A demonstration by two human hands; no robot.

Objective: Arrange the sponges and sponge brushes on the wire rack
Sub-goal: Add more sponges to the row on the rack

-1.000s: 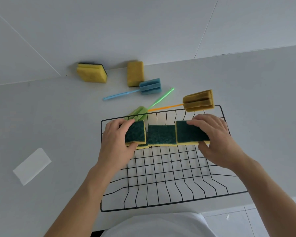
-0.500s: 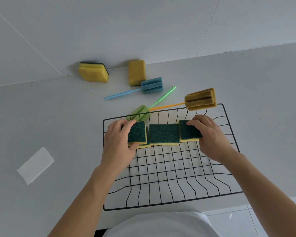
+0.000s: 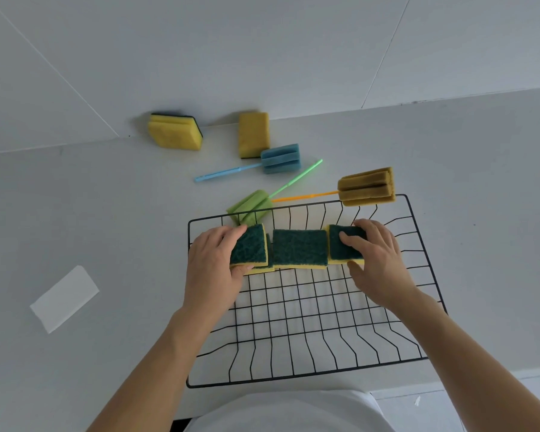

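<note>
A black wire rack (image 3: 312, 335) lies on the white counter. Along its far side sit green-topped yellow sponges in a row. My left hand (image 3: 211, 266) grips the left sponge (image 3: 250, 246), which overlaps another sponge (image 3: 261, 270) beneath it. The middle sponge (image 3: 300, 248) lies free. My right hand (image 3: 378, 260) holds the right sponge (image 3: 343, 246), pressed against the middle one. Beyond the rack lie a green sponge brush (image 3: 250, 207), an orange-handled brush (image 3: 367, 186) and a blue brush (image 3: 279, 159). Two more yellow sponges (image 3: 175, 132) (image 3: 253, 134) rest by the wall.
A white paper slip (image 3: 64, 298) lies on the counter at the left. The wall (image 3: 262, 51) rises just behind the far sponges. The counter's front edge runs below the rack, with my white shirt (image 3: 287, 413) under it.
My right hand has slid the right sponge leftward until it touches the middle sponge. My left hand has stayed on the left sponge.
</note>
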